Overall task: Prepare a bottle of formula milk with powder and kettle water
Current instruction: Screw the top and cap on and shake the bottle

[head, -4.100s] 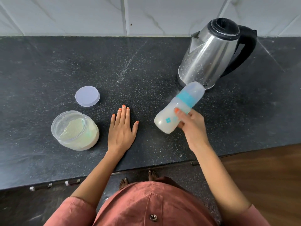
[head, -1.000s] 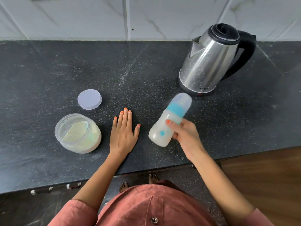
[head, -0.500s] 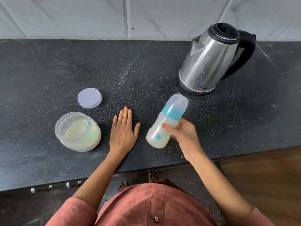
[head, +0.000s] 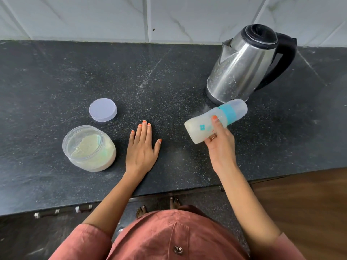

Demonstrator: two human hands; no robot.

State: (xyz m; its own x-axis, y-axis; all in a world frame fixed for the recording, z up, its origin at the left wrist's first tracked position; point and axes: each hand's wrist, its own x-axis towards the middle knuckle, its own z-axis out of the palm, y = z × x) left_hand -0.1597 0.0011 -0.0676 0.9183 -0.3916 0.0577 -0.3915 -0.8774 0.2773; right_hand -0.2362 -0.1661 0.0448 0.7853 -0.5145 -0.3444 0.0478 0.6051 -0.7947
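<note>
Capped bottle (head: 204,126) of milky liquid was held tilted above the worktop (head: 56,81), cap end pointed far-right. It was gripped round the middle by the right hand (head: 220,145), fingers (head: 216,121) curled round it. Left hand (head: 142,147) was laid flat on the worktop, fingers straight. Steel kettle (head: 238,68) was stood just beyond the bottle, far right. Open powder jar (head: 90,149) was set near left, its lid (head: 102,109) laid apart just beyond it.

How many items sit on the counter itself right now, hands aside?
3: the open powder jar front left, a loose lid just behind it, the kettle back right. The bottle is off the counter, tilted in the right hand. None seems hidden.
</note>
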